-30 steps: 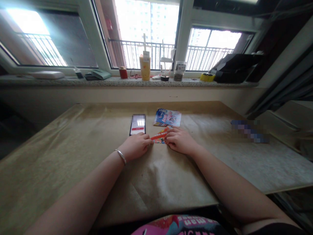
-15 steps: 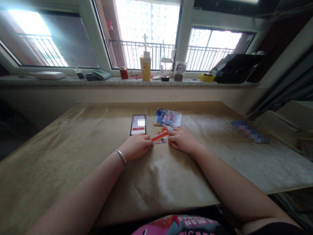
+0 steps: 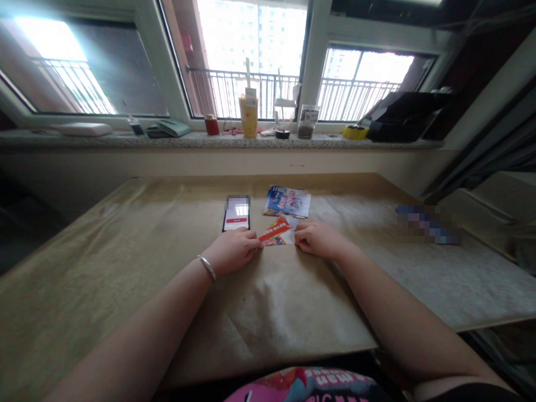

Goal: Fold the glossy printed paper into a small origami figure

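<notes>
A folded printed paper leaflet (image 3: 276,229), orange, yellow and white, lies on the brown-covered table (image 3: 268,301) in front of me. My left hand (image 3: 238,248), with a silver bangle at the wrist, has its fingers closed on the leaflet's left corner. At the leaflet's right edge, my right hand (image 3: 317,239) curls its fingers down on the white part; the fingertips are partly hidden. A stack of blue printed leaflets (image 3: 288,201) rests just beyond. Beside it on the left is a smartphone (image 3: 237,220) with a lit screen, close to my left fingers.
On the stone windowsill (image 3: 167,140) stand a yellow drink cup (image 3: 249,120), a red jar (image 3: 212,125), a clear container (image 3: 308,123) and a roll of yellow tape (image 3: 355,132). A blurred bluish item (image 3: 427,224) lies at the table's right.
My right hand has slid slightly to the right, and more of the leaflet's white part shows. My left hand stays on the left corner.
</notes>
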`<move>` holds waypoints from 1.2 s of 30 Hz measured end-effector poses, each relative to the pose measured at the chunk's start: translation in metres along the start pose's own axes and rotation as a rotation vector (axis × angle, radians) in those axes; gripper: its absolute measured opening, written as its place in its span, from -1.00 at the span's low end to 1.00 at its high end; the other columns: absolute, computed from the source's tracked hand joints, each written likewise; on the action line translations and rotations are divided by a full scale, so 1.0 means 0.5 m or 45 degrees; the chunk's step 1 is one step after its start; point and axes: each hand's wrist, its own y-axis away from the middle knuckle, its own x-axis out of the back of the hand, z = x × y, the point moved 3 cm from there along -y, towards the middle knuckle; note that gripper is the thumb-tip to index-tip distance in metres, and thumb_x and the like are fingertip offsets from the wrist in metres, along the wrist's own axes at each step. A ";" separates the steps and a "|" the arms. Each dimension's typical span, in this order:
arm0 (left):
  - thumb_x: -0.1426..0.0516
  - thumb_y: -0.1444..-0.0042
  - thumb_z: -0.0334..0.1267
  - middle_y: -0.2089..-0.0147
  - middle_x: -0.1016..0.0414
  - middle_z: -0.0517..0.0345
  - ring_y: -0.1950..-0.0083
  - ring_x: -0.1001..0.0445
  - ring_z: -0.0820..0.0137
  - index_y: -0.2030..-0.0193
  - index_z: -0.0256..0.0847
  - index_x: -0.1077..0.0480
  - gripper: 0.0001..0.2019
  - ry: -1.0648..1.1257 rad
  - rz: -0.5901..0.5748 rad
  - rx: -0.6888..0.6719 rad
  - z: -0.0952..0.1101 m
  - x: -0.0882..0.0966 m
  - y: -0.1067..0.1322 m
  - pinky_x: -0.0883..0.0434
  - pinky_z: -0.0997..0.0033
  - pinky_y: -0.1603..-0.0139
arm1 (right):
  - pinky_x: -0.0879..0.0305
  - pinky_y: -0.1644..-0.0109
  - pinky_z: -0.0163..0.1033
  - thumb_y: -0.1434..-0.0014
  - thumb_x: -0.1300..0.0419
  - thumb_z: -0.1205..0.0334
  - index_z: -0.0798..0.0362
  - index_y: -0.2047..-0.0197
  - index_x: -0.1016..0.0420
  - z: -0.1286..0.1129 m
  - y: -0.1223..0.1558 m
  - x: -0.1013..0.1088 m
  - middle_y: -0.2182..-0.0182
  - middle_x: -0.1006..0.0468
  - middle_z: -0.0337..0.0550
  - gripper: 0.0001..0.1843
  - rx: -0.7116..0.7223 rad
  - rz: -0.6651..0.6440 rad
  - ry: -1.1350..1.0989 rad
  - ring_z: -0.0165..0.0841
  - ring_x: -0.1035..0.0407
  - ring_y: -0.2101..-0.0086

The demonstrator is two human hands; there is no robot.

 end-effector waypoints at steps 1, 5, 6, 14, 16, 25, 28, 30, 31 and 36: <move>0.00 -0.12 -0.40 0.22 -0.43 0.11 0.19 -0.38 0.35 0.12 -0.09 -0.44 -0.73 -0.001 0.004 -0.003 0.000 0.000 0.000 -0.37 0.39 0.17 | -0.10 0.34 -0.33 -0.01 -0.11 0.38 0.01 0.44 -0.51 0.001 0.001 0.000 0.32 -0.52 -0.19 -0.84 -0.009 -0.006 0.000 -0.40 -0.36 0.35; -0.01 -0.12 -0.40 0.22 -0.43 0.12 0.17 -0.39 0.35 0.12 -0.09 -0.44 -0.73 0.001 0.007 -0.006 -0.002 -0.001 0.000 -0.37 0.39 0.17 | -0.09 0.35 -0.34 -0.01 -0.10 0.38 0.00 0.44 -0.51 0.004 0.001 0.000 0.31 -0.52 -0.20 -0.83 -0.034 -0.031 -0.014 -0.41 -0.36 0.35; -0.01 -0.11 -0.41 0.22 -0.43 0.12 0.17 -0.39 0.35 0.12 -0.09 -0.44 -0.73 0.002 0.004 -0.007 -0.002 -0.001 0.000 -0.37 0.39 0.17 | -0.09 0.36 -0.34 -0.01 -0.10 0.38 0.01 0.45 -0.50 0.005 0.002 0.000 0.31 -0.52 -0.20 -0.84 -0.043 -0.036 -0.018 -0.42 -0.36 0.35; 0.00 -0.12 -0.40 0.21 -0.43 0.10 0.15 -0.38 0.35 0.11 -0.08 -0.44 -0.72 0.025 0.008 -0.009 -0.005 -0.005 0.002 -0.37 0.39 0.14 | -0.09 0.38 -0.35 0.01 -0.14 0.37 0.02 0.47 -0.50 0.019 0.010 0.005 0.37 -0.52 -0.20 -0.87 -0.054 -0.068 -0.021 -0.42 -0.36 0.38; 0.00 -0.12 -0.41 0.21 -0.43 0.10 0.15 -0.38 0.35 0.10 -0.08 -0.44 -0.71 0.034 0.009 -0.010 -0.006 -0.006 0.002 -0.37 0.38 0.13 | -0.09 0.39 -0.35 0.01 -0.13 0.37 0.02 0.47 -0.51 0.022 0.012 0.005 0.36 -0.52 -0.20 -0.86 -0.053 -0.067 -0.011 -0.42 -0.37 0.37; 0.00 -0.12 -0.42 0.20 -0.43 0.12 0.15 -0.38 0.34 0.09 -0.08 -0.43 -0.70 0.023 -0.009 -0.028 -0.006 -0.007 0.001 -0.36 0.38 0.14 | -0.11 0.37 -0.35 0.02 -0.13 0.38 0.00 0.46 -0.52 0.026 0.018 0.007 0.34 -0.54 -0.23 -0.84 -0.066 -0.093 -0.023 -0.40 -0.39 0.34; 0.00 -0.12 -0.42 0.20 -0.43 0.12 0.14 -0.38 0.34 0.08 -0.07 -0.43 -0.70 0.026 -0.006 -0.028 -0.008 -0.008 0.001 -0.37 0.38 0.13 | -0.11 0.37 -0.35 0.03 -0.13 0.38 0.00 0.47 -0.52 0.027 0.019 0.009 0.34 -0.54 -0.22 -0.85 -0.077 -0.095 -0.027 -0.41 -0.39 0.35; 0.00 -0.13 -0.41 0.19 -0.43 0.12 0.13 -0.38 0.34 0.08 -0.08 -0.43 -0.70 0.035 -0.003 -0.028 -0.009 -0.008 0.001 -0.37 0.38 0.12 | -0.12 0.37 -0.35 0.04 -0.13 0.39 0.00 0.47 -0.53 0.026 0.019 0.011 0.34 -0.55 -0.21 -0.84 -0.077 -0.100 -0.032 -0.41 -0.39 0.35; 0.00 -0.12 -0.41 0.19 -0.43 0.12 0.13 -0.38 0.34 0.08 -0.08 -0.44 -0.70 0.039 -0.001 -0.027 -0.009 -0.007 0.002 -0.37 0.37 0.11 | -0.12 0.36 -0.35 0.04 -0.13 0.40 0.00 0.47 -0.53 0.026 0.019 0.012 0.34 -0.55 -0.21 -0.83 -0.077 -0.099 -0.034 -0.40 -0.39 0.35; 0.00 -0.11 -0.42 0.18 -0.44 0.12 0.14 -0.39 0.34 0.09 -0.09 -0.44 -0.70 0.050 -0.017 -0.025 -0.008 -0.005 0.001 -0.38 0.37 0.11 | -0.14 0.35 -0.37 0.07 -0.14 0.39 0.00 0.48 -0.53 0.027 0.019 0.016 0.32 -0.55 -0.22 -0.85 -0.110 -0.140 -0.059 -0.39 -0.40 0.32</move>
